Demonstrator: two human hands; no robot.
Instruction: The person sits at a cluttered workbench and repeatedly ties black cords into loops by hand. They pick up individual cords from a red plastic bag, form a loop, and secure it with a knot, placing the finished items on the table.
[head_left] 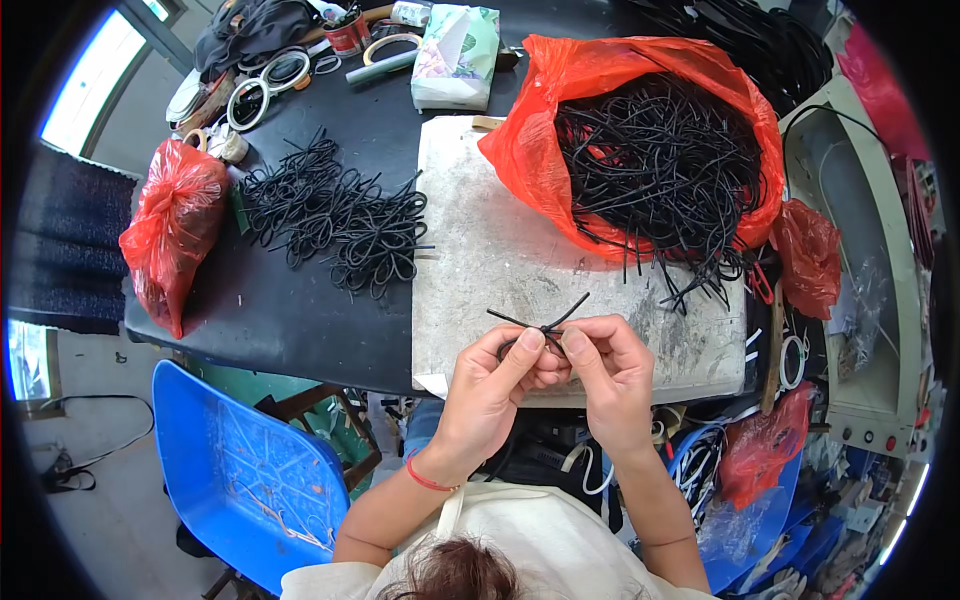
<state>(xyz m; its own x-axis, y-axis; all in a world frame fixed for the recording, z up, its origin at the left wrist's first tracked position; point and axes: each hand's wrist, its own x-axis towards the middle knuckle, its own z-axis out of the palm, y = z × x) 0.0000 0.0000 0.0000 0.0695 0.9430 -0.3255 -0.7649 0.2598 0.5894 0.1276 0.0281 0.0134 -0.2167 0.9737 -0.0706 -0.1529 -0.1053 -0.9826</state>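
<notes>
Between my two hands is a thin black cord (545,329), crossed over itself with its two ends sticking up and apart. My left hand (503,372) pinches it between thumb and fingers, and a loop of it shows beside the left thumb. My right hand (606,372) pinches the cord on the other side, its thumb close to the left thumb. Both hands are over the near edge of a stained pale board (480,270). Beyond them, a red plastic bag (525,130) gapes wide, filled with loose black cords (665,160). To the left lies a pile of looped black cords (340,215).
A tied red bag (178,225) stands at the table's left end. Tape rolls (247,104) and a tissue pack (455,60) are at the back. Below left is a blue plastic chair (245,450). A pale metal machine (850,280) stands at the right.
</notes>
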